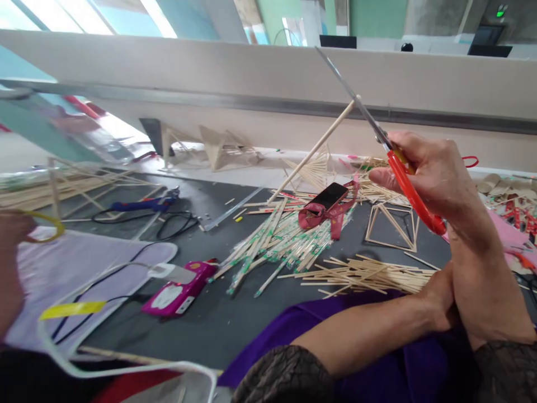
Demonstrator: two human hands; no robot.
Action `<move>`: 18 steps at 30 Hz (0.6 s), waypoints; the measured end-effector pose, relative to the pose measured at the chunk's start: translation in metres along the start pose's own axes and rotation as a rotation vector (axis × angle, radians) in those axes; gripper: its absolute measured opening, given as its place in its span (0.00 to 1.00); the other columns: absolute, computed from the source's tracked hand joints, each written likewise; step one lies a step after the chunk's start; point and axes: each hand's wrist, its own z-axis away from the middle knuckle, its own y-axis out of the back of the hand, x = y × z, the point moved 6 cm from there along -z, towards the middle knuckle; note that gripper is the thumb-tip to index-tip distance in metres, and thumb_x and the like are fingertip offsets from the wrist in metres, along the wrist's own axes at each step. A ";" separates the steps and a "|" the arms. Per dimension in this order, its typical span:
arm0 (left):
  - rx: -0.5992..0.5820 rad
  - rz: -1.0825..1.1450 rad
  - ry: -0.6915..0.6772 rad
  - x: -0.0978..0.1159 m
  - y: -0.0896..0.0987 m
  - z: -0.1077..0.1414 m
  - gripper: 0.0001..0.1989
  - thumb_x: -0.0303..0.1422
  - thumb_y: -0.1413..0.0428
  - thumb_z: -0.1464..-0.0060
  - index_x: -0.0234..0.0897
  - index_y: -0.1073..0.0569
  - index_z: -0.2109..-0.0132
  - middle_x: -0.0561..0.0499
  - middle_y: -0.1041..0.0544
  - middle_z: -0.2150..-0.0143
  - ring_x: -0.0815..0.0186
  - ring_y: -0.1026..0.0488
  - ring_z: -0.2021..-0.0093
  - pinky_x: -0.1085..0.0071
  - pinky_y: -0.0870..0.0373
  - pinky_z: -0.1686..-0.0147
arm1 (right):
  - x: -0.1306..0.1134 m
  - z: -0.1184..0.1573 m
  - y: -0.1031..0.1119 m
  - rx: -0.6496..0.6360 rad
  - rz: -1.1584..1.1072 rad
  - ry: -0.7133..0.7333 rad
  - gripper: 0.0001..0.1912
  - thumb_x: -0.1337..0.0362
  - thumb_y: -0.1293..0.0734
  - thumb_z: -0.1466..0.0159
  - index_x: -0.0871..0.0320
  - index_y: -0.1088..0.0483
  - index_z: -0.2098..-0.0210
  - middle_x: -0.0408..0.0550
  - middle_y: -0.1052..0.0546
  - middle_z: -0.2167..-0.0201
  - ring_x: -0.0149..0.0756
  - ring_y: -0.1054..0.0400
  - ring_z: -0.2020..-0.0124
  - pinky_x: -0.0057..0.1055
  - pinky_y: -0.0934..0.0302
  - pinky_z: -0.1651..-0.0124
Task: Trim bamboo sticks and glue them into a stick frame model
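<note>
Nearest us, a purple cloth (356, 358) spreads at five o'clock, beneath the worker's left forearm. At four o'clock the left hand (437, 292), partly hidden behind the right arm, lies by a pile of bare sticks (361, 274); we cannot tell whether it holds anything. At eight o'clock a magenta device (180, 290) sits on the dark table (168, 336).

Just below centre, sticks in green-marked wrappers (285, 238) fan out, with a phone (329, 198) and its red strap over them toward three o'clock. A small stick frame (392, 226) stands just to the right. At nine o'clock lie a blue-handled tool (140, 205) and, at the edge, another person's hand (14, 235) near a yellow loop.

Raised at three o'clock, the right hand (434, 170) is closed around red-handled scissors (381, 136), blades aimed at eleven. One long stick (314, 148), at one o'clock, meets the blades at its upper end; we cannot tell if they pinch it. We judge the step to be handling this stick with the scissors, and the next move to call for a steady stick and careful blades.

Farthest, at eleven, stick models (213, 148) line the pale partition (251, 67).
</note>
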 end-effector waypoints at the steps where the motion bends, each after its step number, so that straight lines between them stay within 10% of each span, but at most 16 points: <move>1: -0.047 0.056 0.106 -0.009 0.001 -0.003 0.21 0.41 0.34 0.57 0.35 0.20 0.57 0.44 0.19 0.54 0.55 0.26 0.48 0.59 0.38 0.39 | -0.002 0.000 -0.002 -0.004 -0.001 0.004 0.22 0.44 0.31 0.41 0.55 0.24 0.59 0.41 0.30 0.76 0.32 0.39 0.74 0.30 0.47 0.69; 9: -0.025 0.102 0.383 -0.046 0.016 -0.006 0.13 0.39 0.41 0.45 0.33 0.20 0.64 0.46 0.21 0.65 0.62 0.26 0.64 0.62 0.38 0.48 | -0.006 0.005 -0.011 -0.066 0.057 0.056 0.24 0.42 0.32 0.41 0.56 0.24 0.57 0.42 0.29 0.76 0.32 0.40 0.75 0.31 0.48 0.70; 18: 0.126 0.060 0.183 -0.058 0.035 0.003 0.08 0.34 0.38 0.53 0.33 0.22 0.68 0.43 0.20 0.67 0.60 0.26 0.68 0.64 0.32 0.60 | -0.009 0.014 -0.001 -0.019 -0.086 0.058 0.20 0.49 0.29 0.40 0.60 0.24 0.59 0.37 0.36 0.77 0.27 0.47 0.76 0.30 0.50 0.69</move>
